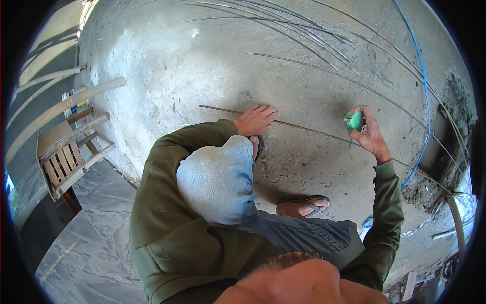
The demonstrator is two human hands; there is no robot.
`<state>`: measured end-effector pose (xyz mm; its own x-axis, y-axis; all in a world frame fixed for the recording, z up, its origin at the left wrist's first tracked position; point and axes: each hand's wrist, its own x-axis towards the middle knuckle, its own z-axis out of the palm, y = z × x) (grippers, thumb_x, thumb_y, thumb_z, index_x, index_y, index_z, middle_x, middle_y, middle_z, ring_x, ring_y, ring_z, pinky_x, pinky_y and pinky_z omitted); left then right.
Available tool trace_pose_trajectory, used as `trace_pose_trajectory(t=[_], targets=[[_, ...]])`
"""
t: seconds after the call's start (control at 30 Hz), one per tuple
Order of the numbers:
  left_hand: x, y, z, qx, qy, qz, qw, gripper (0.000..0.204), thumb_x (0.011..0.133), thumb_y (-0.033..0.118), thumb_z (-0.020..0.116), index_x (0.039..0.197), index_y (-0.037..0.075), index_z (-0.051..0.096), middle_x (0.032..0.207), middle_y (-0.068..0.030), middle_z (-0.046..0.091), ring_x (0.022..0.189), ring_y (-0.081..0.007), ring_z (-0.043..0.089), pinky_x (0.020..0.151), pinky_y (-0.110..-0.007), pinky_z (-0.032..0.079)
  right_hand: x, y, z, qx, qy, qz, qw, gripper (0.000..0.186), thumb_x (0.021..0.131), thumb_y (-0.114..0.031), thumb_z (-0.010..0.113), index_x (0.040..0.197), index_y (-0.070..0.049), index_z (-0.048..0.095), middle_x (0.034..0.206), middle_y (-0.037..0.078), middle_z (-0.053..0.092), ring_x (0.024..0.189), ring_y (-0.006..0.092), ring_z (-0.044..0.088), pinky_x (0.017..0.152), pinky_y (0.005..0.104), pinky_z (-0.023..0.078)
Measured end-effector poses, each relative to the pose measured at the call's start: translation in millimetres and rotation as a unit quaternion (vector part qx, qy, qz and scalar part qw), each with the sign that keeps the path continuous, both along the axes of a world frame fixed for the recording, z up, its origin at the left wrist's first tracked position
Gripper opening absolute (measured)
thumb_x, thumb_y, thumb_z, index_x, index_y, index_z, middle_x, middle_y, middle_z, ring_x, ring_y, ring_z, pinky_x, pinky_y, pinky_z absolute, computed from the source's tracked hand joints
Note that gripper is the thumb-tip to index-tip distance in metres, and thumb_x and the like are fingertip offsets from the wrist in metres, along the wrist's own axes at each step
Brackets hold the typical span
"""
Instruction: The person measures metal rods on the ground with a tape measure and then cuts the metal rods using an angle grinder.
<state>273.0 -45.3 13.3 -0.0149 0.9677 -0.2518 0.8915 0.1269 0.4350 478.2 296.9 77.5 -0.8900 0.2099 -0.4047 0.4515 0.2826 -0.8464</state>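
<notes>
A long thin metal rod [309, 129] lies across the concrete floor in front of me, running from left of my left hand towards the lower right. My left hand [256, 120] rests over the rod near its left end, fingers bent down around it; the fingertips are partly hidden. To the right, my right hand [372, 134] grips a green and red tape measure [354, 120] just above the rod, with a dark strap hanging below it. Any tape blade drawn out between the hands is too fine to make out.
Several loose rods [288, 23] lie at the far side. A blue hose or cable [419, 61] curves down the right, beside a rough trench [445, 137]. At left stands a wooden slatted frame [66, 157] by grey tiles [101, 218]. My sandalled foot [304, 207] is close below the rod.
</notes>
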Motion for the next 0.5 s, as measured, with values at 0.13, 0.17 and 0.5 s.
trace_pose_trajectory(t=[0.13,0.17,0.5], targets=[[5,-16,-13,-0.069,0.010,0.048,0.996,0.032,0.087,0.019,0.056,0.116,0.006,0.055,0.116,-0.0108,0.054,0.114,-0.0274,0.050,0.097,-0.040,0.041,-5,-14,6,-0.064,-0.071,-0.008,0.995,0.048,0.069,-0.002,0.064,0.113,-0.004,0.043,0.104,0.011,0.058,0.098,0.0197,0.055,0.087,0.0332,0.045],[3,-19,-13,-0.037,0.030,0.005,0.999,0.032,0.085,0.016,0.056,0.115,0.005,0.055,0.114,-0.0107,0.054,0.112,-0.0270,0.051,0.097,-0.041,0.041,-9,-16,4,-0.067,-0.065,-0.002,0.996,0.048,0.069,-0.002,0.064,0.113,-0.004,0.043,0.104,0.011,0.058,0.098,0.0197,0.055,0.087,0.0332,0.045],[-104,11,5,-0.052,0.127,0.047,0.989,0.030,0.080,0.005,0.056,0.110,0.001,0.057,0.112,-0.0142,0.054,0.109,-0.0314,0.053,0.091,-0.037,0.046,-19,-8,8,-0.066,0.014,-0.040,0.997,0.048,0.070,-0.003,0.064,0.114,-0.005,0.045,0.107,0.011,0.058,0.101,0.0200,0.055,0.090,0.0324,0.044]])
